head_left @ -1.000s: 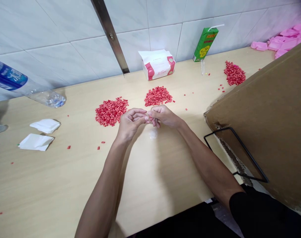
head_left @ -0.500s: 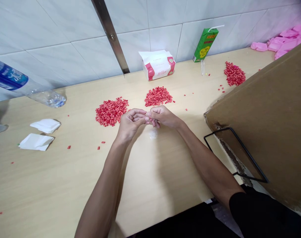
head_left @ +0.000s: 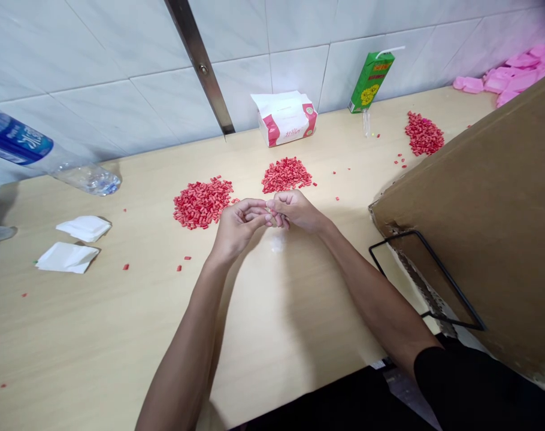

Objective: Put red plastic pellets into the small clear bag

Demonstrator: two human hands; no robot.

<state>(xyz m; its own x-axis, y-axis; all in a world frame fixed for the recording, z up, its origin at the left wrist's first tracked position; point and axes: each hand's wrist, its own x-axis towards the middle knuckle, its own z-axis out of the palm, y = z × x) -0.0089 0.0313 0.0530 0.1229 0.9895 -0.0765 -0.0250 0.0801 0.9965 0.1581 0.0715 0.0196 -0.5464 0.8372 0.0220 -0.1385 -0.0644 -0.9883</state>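
Note:
My left hand and my right hand meet fingertip to fingertip over the table. Both are closed in a pinch; a tiny reddish bit shows between them, too small to name. Just left of my left hand lies a pile of small red tube-like pieces. Beyond my fingers is a second pile of smaller red pieces. Below the hands a small clear, shiny item rests on the table, its kind unclear.
At the back stand a tissue pack and a green drink carton. A third red pile lies beside a large cardboard box on the right. Leftward are folded white tissues and a plastic bottle.
My fingertips have shifted slightly against each other, and a small gap with a reddish bit now shows between them. The piles and other objects stay in place.

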